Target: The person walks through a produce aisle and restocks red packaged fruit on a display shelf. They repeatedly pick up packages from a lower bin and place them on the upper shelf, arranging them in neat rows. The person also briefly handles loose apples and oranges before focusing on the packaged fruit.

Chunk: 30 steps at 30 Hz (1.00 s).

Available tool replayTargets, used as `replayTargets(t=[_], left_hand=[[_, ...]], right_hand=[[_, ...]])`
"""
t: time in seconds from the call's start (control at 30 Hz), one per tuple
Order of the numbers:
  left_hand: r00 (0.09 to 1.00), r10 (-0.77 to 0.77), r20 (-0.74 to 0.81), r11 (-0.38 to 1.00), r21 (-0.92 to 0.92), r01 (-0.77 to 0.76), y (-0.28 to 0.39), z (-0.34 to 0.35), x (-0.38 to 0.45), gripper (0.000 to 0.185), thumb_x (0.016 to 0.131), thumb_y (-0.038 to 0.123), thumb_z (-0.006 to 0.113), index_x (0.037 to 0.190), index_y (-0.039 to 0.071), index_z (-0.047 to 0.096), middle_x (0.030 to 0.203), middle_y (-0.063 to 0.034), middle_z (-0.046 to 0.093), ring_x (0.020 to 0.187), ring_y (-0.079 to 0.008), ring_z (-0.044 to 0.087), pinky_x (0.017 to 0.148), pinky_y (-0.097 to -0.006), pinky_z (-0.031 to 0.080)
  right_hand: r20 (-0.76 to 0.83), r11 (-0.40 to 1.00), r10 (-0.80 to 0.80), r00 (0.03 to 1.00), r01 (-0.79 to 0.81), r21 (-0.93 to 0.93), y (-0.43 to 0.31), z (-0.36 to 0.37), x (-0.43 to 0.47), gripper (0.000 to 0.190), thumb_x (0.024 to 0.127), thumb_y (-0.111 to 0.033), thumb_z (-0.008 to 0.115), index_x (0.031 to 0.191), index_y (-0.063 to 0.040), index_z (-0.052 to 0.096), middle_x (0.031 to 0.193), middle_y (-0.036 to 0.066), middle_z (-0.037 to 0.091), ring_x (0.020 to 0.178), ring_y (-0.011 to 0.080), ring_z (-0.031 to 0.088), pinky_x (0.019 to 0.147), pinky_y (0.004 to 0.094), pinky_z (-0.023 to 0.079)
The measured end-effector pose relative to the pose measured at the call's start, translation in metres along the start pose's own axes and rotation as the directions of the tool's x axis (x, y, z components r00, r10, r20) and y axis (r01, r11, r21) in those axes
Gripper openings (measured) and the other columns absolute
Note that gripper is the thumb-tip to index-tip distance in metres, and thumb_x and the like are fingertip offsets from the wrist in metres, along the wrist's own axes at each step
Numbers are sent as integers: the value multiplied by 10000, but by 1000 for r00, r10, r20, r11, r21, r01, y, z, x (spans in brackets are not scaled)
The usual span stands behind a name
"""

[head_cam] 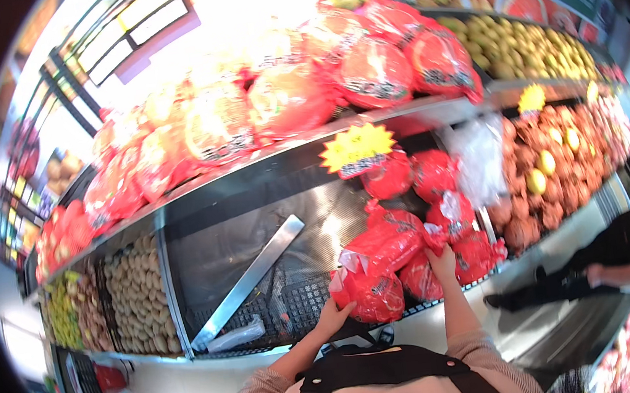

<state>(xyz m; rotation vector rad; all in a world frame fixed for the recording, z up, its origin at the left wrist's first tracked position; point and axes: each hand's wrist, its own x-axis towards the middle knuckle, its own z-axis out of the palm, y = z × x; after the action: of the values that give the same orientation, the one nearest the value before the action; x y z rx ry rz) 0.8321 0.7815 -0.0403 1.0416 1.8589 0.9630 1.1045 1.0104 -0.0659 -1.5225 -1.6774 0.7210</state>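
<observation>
Red plastic bags of produce (pixel 371 297) lie bunched at the right of a black display bin (pixel 304 203). My left hand (pixel 336 316) is at the lower left edge of the nearest bag, with thumb and fingers against it; how firmly it holds is unclear. My right hand (pixel 442 263) is closed on the gathered neck of a red bag (pixel 394 237) that lies over others. Its fingertips are partly hidden by the plastic. More red bags sit behind and right of it, under a yellow starburst sign (pixel 359 147) that bears writing.
A metal divider strip (pixel 252 281) lies slanted in the bin beside a folded clear plastic bag (pixel 236 334). Large red bags (pixel 377 72) line the upper shelf. Potatoes (pixel 141 298) fill the left bin; brown-red produce (pixel 554 171) fills the right one. Another person (pixel 617 274) stands at right.
</observation>
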Motion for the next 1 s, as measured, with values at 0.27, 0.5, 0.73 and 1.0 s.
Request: replayTargets(t=[0.27,0.5,0.73,1.0], left_hand=[[989,145,-9,986,90,-144,-8,-4,-33,438,800,306,702,1074,-21,602,955,-204,664,860,-322,663,783,-388,522],[989,132,-71,991,6,-132,55,-72,-52,412,816,228,732,1129,-4,599,972,-137,669,806,-177,665,728,-300,526],[880,348,324,922,-289,-258,139,-59,-46,1023,697,145,841,1474,88,178,1399,-182,389,1089,-228,578,854,-369,521],[816,508,277,659,-734,-161,118,-9,-40,1092,565,-58,834,1448,74,205,1425,-117,379,1276,-251,440,1022,-416,424]], right_hand=[[-22,972,-117,993,119,201,-21,-26,-35,290,829,-209,679,980,37,653,856,185,689,790,263,667,720,361,500],[-232,966,-249,940,258,8,-59,-84,-64,281,847,-120,608,1073,46,629,866,199,676,844,284,668,735,368,504],[-224,857,-453,863,491,158,-245,-152,-88,254,784,-69,670,1025,10,652,862,120,693,815,195,679,716,304,510],[-11,811,-524,852,502,301,-314,-141,-99,233,734,-89,740,940,-9,664,855,126,684,799,235,684,718,323,518]])
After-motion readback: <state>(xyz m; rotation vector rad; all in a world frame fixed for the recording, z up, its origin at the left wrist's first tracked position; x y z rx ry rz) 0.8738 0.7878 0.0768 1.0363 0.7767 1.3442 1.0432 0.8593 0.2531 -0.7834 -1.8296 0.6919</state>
